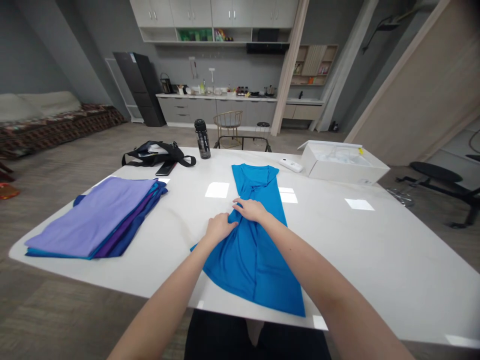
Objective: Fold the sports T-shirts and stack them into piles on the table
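Observation:
A bright blue sleeveless top (258, 260) lies lengthwise on the white table (348, 260) in front of me, its neckline end pointing away. The left edge is gathered into creases at mid-length, and a corner of cloth pokes out at lower left. My left hand (220, 227) is closed on that gathered edge, thumb against the fabric. Just above and to the right, my right hand (250, 209) bends its fingers over the same edge and pinches the cloth; its thumb is mostly hidden. Left of my hands is a stack of folded clothes (93, 215), lilac uppermost, with blue and purple layers beneath.
Toward the table's far side are a black bag (153, 152), a phone (166, 168) and a dark bottle (202, 140). At far right stand a white remote-like object (291, 165) and an open white box (337, 167). A chair (228, 120) is beyond the table.

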{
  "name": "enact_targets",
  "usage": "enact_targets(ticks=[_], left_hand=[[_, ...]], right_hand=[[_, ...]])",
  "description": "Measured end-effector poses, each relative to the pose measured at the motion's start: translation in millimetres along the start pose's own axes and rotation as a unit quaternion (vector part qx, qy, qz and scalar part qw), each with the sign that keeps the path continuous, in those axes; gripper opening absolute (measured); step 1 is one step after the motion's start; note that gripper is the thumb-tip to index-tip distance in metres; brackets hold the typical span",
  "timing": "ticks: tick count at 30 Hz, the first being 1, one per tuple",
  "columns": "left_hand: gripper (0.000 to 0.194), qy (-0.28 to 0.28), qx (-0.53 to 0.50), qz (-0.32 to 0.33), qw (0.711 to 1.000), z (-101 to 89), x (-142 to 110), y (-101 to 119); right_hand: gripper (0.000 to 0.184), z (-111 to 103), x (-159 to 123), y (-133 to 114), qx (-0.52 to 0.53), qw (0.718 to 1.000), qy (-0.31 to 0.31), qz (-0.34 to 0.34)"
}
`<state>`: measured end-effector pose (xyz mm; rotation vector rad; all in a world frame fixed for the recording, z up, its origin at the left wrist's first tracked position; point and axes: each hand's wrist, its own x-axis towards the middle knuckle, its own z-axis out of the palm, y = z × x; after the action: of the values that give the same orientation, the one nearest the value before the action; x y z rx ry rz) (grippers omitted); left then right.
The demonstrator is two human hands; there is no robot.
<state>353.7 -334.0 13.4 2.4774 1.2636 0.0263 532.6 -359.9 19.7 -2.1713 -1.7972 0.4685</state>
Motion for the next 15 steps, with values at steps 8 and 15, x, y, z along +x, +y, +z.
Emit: enact_targets(ticks=[8, 15], left_hand=[[0.025, 0.064, 0.062, -0.04, 0.995, -14.0, -91, 18], [0.011, 0.095, 0.031, 0.002, 0.995, -1.4, -147, -8]], right_hand=[[0.029, 8, -25, -22, 0.327, 0.921, -0.04, 0.206], [0.029, 17, -51, -23, 0.444, 0.866, 0.004, 0.232]])
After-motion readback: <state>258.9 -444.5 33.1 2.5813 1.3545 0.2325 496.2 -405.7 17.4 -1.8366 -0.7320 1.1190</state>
